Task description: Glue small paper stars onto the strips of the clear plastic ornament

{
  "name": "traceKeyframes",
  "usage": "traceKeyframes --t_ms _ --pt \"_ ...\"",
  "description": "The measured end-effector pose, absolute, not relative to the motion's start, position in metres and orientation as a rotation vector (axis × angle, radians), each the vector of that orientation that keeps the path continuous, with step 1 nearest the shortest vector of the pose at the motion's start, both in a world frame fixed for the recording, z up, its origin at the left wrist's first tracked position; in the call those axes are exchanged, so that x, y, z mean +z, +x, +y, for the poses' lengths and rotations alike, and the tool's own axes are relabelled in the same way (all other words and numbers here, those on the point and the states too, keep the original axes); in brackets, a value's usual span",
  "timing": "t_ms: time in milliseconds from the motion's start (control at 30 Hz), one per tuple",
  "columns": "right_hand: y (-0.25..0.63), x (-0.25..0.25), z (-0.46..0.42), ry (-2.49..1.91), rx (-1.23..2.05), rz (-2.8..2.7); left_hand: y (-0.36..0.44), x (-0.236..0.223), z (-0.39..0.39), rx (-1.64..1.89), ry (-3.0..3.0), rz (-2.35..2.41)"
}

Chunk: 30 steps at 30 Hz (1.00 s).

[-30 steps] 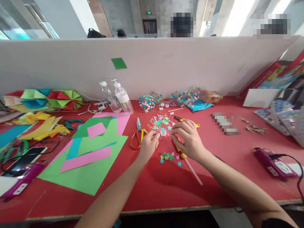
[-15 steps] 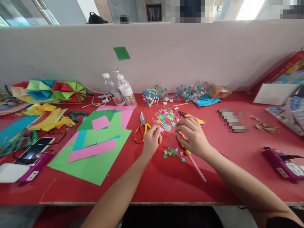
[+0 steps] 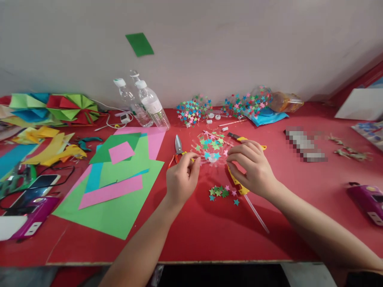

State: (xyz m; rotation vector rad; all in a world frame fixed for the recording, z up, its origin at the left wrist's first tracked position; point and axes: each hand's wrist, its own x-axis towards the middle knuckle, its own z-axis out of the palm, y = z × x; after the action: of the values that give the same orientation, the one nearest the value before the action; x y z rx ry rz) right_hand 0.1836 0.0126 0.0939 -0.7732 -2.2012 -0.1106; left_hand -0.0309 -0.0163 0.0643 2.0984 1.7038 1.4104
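Note:
My left hand (image 3: pixel 183 175) is closed in a pinch left of a clear ball-like cluster of strands with paper stars (image 3: pixel 212 143). What its fingertips hold is too small to make out. On the cluster's right side is my right hand (image 3: pixel 253 165), its thumb and forefinger drawn together near the strands; anything between them is hidden. A pale round base (image 3: pixel 213 158) shows at the cluster's lower part. Loose star cut-outs (image 3: pixel 221 192) lie just below. Partly under my right hand is a yellow glue gun (image 3: pixel 237 184) with a clear glue stick (image 3: pixel 257 215) protruding.
Scissors (image 3: pixel 178 145) with red and yellow handles lie behind my left hand. Coloured paper sheets (image 3: pixel 119 217) spread on the left, with plastic bottles (image 3: pixel 152 105) behind. More star clusters (image 3: pixel 191 111) stand by the wall. Purple devices (image 3: pixel 43 213) sit at both sides of the red table (image 3: pixel 191 239).
The view has tipped downward. My left hand has moved slightly left, away from the star cluster, and turned. My right thumb and forefinger have come closer together.

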Motion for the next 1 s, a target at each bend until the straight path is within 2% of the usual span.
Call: traceKeyframes --t_ms 133,300,600,1000 --pt "0.187 0.094 0.017 -0.785 -0.104 -2.214 -0.038 0.059 -0.024 1.571 1.933 1.604" --pt "0.189 0.093 0.021 -0.822 -0.06 -2.228 -0.044 0.042 -0.028 1.476 1.795 1.5" --pt "0.191 0.089 0.028 -0.828 0.02 -2.242 -0.044 0.042 -0.011 1.58 1.413 1.448" --pt "0.19 0.098 0.021 -0.787 -0.032 -2.295 -0.055 0.046 0.004 1.974 1.263 1.395"
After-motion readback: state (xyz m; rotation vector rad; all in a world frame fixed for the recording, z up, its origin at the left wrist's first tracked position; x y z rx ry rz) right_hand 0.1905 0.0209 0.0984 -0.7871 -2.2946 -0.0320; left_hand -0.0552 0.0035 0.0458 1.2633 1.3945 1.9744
